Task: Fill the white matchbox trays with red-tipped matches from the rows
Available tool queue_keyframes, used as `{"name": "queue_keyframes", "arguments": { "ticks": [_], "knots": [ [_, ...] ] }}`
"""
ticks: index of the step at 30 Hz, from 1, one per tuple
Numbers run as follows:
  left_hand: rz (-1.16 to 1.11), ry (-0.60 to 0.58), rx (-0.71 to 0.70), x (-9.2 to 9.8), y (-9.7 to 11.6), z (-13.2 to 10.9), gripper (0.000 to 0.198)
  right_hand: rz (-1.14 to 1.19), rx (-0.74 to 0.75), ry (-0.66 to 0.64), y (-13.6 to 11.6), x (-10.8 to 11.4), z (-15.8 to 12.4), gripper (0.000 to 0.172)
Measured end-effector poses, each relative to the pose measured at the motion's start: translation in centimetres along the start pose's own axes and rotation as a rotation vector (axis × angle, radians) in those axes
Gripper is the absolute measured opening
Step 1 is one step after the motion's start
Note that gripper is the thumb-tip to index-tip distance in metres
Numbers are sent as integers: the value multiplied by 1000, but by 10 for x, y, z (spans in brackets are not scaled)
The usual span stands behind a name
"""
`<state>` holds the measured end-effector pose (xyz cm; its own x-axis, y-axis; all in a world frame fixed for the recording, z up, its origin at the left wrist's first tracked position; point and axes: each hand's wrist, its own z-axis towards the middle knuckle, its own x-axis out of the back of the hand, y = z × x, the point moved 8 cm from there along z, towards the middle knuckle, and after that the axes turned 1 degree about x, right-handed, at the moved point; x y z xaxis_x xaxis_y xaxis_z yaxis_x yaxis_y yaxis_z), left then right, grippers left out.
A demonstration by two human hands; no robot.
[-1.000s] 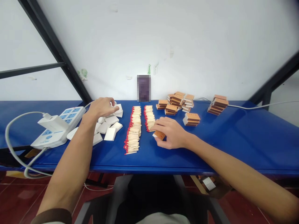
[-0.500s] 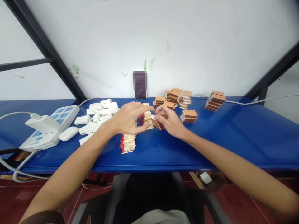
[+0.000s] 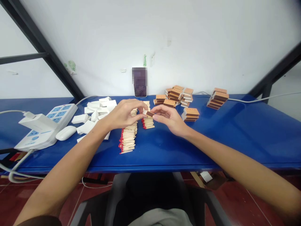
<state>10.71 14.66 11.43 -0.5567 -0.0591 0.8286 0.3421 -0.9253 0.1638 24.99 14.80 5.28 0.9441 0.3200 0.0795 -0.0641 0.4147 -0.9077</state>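
Observation:
A small matchbox with a brown sleeve is held between both hands above the table. My right hand pinches its right end between thumb and fingers. At its left end, where white tray shows, the thumb and fingertips of my left hand close on it. Just below lie red-headed matchsticks in a long row, and a shorter row of matchsticks sits to its right. White inner trays are heaped left of my left hand. Stacked matchboxes stand beyond my right hand.
More matchboxes are piled at the back, with a tall matchbox stack farther right. A phone leans on the wall. At left are a power strip with a plugged charger and a white rounded case on the blue table.
My left hand has closed from a wide gap onto the matchbox's left end. The right hand has turned the matchbox from a steep tilt to nearly level. The view has shifted slightly.

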Motion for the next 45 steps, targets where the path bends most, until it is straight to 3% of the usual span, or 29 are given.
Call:
{"name": "queue_keyframes", "arguments": {
  "ticks": [5, 11, 16, 19, 24, 31, 35, 39, 45],
  "knots": [
    [16, -46, 52, -5, -8, -3, 14, 6, 0, 7, 5, 4, 1, 21],
    [119, -84, 78, -10, -8, -3, 19, -60, -43, 101, 7, 12, 1, 34],
    [103, -91, 92, -7, -6, -1, 27, -91, -43, 72, 10, 14, 3, 39],
    [90, -45, 115, -1, -9, -2, 32, -248, 96, 60, -1, 15, 1, 34],
    [71, 44, 110, -1, -8, -2, 40, -747, 507, 76, -37, 7, -12, 36],
    [-15, 89, 113, -1, -4, -2, 38, -915, 595, 75, -41, 2, -14, 41],
    [-84, 90, 161, 2, -7, -1, 33, -925, 563, 107, -41, 5, -13, 44],
    [-167, 64, 201, 0, -9, 0, 18, -826, 502, 71, -46, 8, -12, 32],
    [-149, -3, 137, -8, -8, -1, 9, -696, 151, -104, -30, 11, -3, 28]
  ]
}}
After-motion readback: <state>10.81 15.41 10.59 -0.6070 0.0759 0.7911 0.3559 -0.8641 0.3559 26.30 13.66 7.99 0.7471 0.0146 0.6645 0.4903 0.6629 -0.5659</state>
